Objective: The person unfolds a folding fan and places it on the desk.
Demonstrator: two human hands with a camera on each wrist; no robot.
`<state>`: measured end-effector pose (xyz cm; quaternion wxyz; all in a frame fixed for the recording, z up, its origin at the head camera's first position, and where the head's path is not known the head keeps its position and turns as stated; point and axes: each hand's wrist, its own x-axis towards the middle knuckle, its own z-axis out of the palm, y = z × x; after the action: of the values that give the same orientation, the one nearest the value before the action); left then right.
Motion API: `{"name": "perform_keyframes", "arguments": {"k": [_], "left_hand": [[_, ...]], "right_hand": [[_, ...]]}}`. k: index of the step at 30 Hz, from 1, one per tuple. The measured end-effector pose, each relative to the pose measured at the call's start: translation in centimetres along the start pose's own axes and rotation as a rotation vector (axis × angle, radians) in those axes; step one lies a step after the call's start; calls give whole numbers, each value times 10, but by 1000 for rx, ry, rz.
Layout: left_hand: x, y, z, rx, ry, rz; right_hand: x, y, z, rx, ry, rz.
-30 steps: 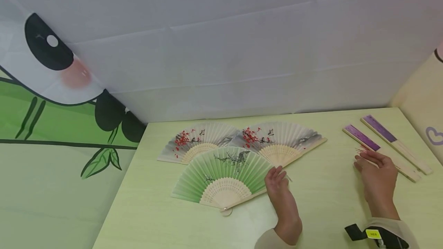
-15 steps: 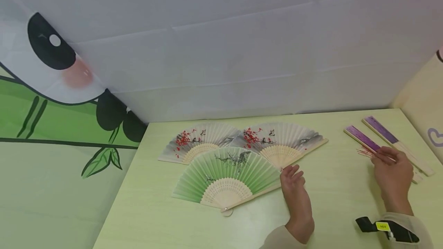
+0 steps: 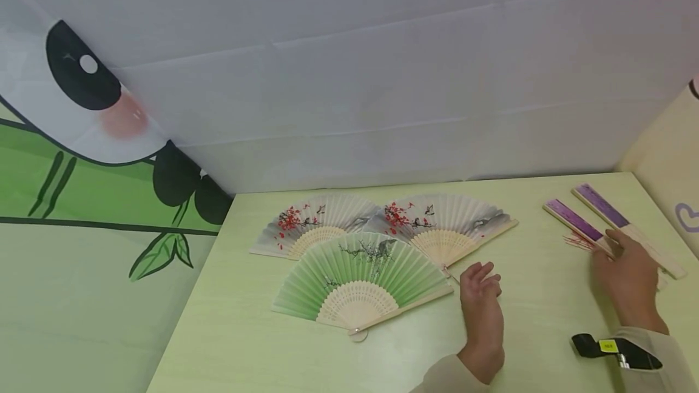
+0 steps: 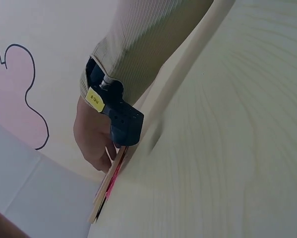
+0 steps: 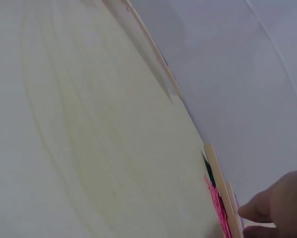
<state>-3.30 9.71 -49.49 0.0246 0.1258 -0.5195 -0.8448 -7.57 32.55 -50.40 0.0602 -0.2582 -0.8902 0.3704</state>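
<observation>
Two folded purple fans lie slanted at the table's right. My right hand (image 3: 628, 278) is on the nearer folded fan (image 3: 576, 219), thumb and fingers pinching its wooden sticks; in the right wrist view the fingers (image 5: 267, 208) touch the fan's wooden edge (image 5: 220, 183) beside a pink tassel (image 5: 216, 206). The farther folded fan (image 3: 603, 206) lies alongside. My left hand (image 3: 482, 320) is held over the table with loosely bent fingers and nothing in it, right of the open green fan (image 3: 366, 259). In the left wrist view the right hand (image 4: 94, 134) is at the folded fan.
Two open grey-white fans with red blossoms, the left one (image 3: 327, 211) and the right one (image 3: 453, 214), lie behind the green fan on the pale table (image 3: 235, 350). A grey cloth wall (image 3: 349, 77) stands behind, with a printed green panel (image 3: 98, 193) at left.
My left hand has moved right, away from the green fan's edge. The right hand has shifted right from the red tassel to the nearer folded fan's sticks and now pinches them.
</observation>
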Motion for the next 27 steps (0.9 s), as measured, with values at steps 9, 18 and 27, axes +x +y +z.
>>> {"name": "perform_keyframes", "arguments": {"k": [9,18,27], "left_hand": [[0,-3,2,31,-33,-84],[1,-8,9,50,-70,-137],[5,-14,17,62,-98,-165]], "right_hand": [[6,13,0,-90,25,-115],[2,12,2,-74,45,-142],[-11,3,7,-53,73,-139]]}}
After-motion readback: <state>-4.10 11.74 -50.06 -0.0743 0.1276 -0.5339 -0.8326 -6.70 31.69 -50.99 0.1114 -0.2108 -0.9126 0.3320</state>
